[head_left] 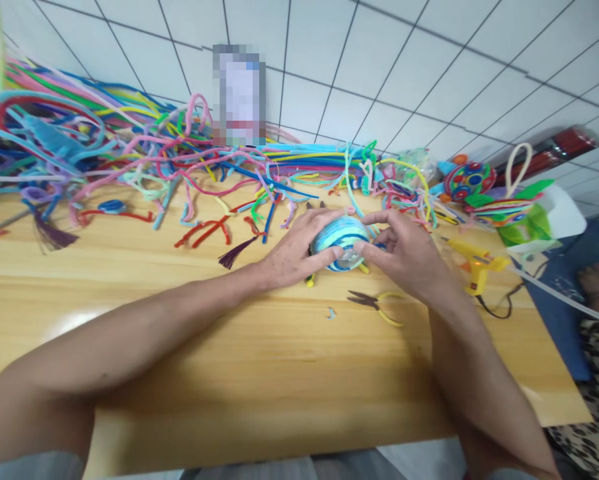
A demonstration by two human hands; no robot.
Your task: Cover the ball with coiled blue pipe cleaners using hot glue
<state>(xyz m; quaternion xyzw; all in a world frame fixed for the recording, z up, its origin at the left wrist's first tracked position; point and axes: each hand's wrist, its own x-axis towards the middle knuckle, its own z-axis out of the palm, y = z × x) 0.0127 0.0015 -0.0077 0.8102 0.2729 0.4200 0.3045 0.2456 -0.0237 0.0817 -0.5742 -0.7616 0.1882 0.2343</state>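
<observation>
While fingers of the L hand curve round the blue-striped round piece, just right of frame centre, the R hand rests half-curled at its edge, thumb touching; can't tell if it pinches anything. If L grip slackens, piece could slip, prob. toward pliers below. Glue gun, mid-right, might burn if hot & bumped.

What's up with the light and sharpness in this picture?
In the head view, white glare sits on the tabletop beyond the left forearm; also in the head view, a shadow darkens the wood beside the right forearm, the striped rounded piece looks slightly soft, and a pixelated block hides detail before the tiled wall.
</observation>
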